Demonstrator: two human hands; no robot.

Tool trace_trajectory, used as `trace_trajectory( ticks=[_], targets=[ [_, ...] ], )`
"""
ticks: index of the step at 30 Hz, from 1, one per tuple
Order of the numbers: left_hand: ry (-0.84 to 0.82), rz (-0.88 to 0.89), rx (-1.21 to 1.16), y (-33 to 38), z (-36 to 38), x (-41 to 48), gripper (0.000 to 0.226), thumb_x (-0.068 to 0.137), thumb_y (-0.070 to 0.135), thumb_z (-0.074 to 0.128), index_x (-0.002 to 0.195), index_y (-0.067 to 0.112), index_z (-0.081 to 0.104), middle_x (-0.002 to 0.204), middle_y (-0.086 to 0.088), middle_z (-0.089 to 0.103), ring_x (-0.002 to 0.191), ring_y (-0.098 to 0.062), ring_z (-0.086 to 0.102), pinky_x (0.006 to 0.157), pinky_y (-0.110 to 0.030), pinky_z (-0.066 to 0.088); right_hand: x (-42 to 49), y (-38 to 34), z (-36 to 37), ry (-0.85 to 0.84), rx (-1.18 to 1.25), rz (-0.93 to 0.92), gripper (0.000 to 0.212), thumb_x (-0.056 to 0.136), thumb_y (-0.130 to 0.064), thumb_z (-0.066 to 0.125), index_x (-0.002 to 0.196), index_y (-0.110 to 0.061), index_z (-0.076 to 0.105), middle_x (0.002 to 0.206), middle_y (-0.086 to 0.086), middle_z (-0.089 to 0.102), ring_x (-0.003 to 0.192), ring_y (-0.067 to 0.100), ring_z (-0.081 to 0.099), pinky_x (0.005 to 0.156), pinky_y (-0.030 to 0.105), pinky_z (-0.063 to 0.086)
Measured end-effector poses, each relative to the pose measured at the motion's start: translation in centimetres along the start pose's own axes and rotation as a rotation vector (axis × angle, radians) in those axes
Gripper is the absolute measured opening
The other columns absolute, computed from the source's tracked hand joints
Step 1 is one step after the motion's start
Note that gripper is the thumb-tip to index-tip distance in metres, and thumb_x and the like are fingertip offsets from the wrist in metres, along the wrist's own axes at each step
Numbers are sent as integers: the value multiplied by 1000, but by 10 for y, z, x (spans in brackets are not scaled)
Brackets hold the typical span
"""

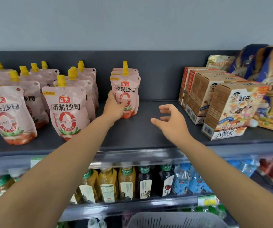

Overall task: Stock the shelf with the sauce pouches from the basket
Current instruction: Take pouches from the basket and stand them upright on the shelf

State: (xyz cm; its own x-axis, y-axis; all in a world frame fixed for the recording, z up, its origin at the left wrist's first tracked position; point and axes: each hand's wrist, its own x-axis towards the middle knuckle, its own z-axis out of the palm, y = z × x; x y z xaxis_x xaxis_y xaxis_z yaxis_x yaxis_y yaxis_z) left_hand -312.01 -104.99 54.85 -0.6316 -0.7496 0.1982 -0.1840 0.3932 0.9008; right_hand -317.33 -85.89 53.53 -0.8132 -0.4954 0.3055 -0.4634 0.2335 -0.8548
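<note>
On a dark grey store shelf (149, 132), seen from above a person's two bare forearms, the left hand (115, 106) grips a small bunch of sauce pouches (129, 89), pink with yellow caps, held upright. Its fingers curl round the bunch's lower left side and cover part of the front label. The bunch looks like three or four pouches pressed together. The exact count is hard to make out, and whether their bottoms touch the shelf cannot be told.

To the left, rows of pouches (66, 111) of the same kind stand running front to back. The leftmost row is cut off by the frame edge, and the rear ones show little more than their caps.

The right hand (171, 120) hovers over bare shelf between the held bunch and a row of snack boxes (228, 111), fingers spread and loosely curled, holding nothing. Behind the boxes, blue and gold snack bags (267, 66) are partly hidden and run off the right edge.

Below, a lower shelf holds drink bottles (126, 183), blurred, and some are hidden by the arms. At the bottom edge only the slotted grey rim of the basket (177, 219) shows; its contents are out of view.
</note>
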Motion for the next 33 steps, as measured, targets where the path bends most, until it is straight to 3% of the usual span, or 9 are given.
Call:
trace_trajectory(
  ticks=[3, 6, 10, 15, 18, 22, 24, 28, 33],
  targets=[
    [14, -71, -16, 2, 3, 7, 77, 89, 23, 61, 148, 11, 12, 148, -10, 35, 133, -29, 40, 103, -39, 40, -13, 2, -9, 25, -62, -6, 43, 83, -22, 71, 120, -19, 51, 121, -1, 54, 98, 14, 56, 78, 23, 41],
    [42, -122, 111, 7, 4, -5, 97, 85, 32, 65, 150, 12, -5, 157, -14, 13, 142, -34, 20, 114, -46, 24, -30, -1, -20, 62, -190, -41, 44, 85, -23, 68, 124, -17, 50, 125, 0, 54, 101, 13, 53, 85, 26, 42],
    [29, 180, 442, 14, -6, -56, 105, 80, 52, 63, 149, 9, -2, 156, -16, 12, 142, -36, 18, 113, -49, 18, -71, -9, -36, 136, -458, -91, 49, 88, -29, 64, 132, -17, 45, 134, 1, 51, 119, 17, 51, 98, 32, 43],
    [-96, 604, 651, 4, -7, -132, 98, 82, 72, 40, 150, 11, 6, 157, -16, 13, 144, -33, 15, 113, -49, 17, -141, 0, -51, 164, -654, -5, 50, 90, -34, 60, 135, -20, 43, 135, 1, 49, 116, 20, 51, 88, 30, 42],
    [-214, 761, 698, -23, 11, -177, 94, 83, 74, 35, 150, 11, 14, 156, -16, 18, 141, -34, 22, 113, -48, 18, -184, 26, -50, 137, -694, 127, 48, 89, -35, 62, 130, -16, 48, 129, 2, 54, 113, 20, 54, 84, 26, 40],
    [-354, 929, 777, -67, 46, -229, 88, 84, 69, 35, 146, 6, 28, 153, -19, 26, 141, -36, 24, 115, -50, 14, -226, 77, -44, 2, -664, 378, 49, 88, -36, 63, 130, -15, 50, 129, 3, 56, 116, 21, 55, 91, 32, 44],
    [-427, 1007, 803, -89, 65, -248, 84, 85, 64, 37, 145, 6, 31, 153, -18, 29, 141, -35, 27, 115, -50, 17, -241, 107, -42, -53, -639, 487, 47, 87, -36, 63, 127, -14, 51, 126, 3, 58, 111, 21, 58, 85, 29, 44],
    [-653, 941, 847, -134, 112, -274, 82, 84, 62, 40, 143, 5, 34, 148, -16, 39, 134, -33, 40, 108, -46, 34, -256, 175, -35, -162, -534, 748, 37, 87, -37, 62, 115, -13, 54, 102, 7, 63, 102, 28, 61, 71, 28, 39],
    [-910, 794, 1010, -195, 173, -293, 79, 93, 54, 36, 149, 4, 11, 157, -16, 18, 143, -32, 21, 116, -45, 19, -272, 277, -18, -335, -410, 1130, 50, 84, -33, 65, 124, -5, 54, 121, 15, 62, 114, 31, 58, 86, 33, 46]
  ],
)
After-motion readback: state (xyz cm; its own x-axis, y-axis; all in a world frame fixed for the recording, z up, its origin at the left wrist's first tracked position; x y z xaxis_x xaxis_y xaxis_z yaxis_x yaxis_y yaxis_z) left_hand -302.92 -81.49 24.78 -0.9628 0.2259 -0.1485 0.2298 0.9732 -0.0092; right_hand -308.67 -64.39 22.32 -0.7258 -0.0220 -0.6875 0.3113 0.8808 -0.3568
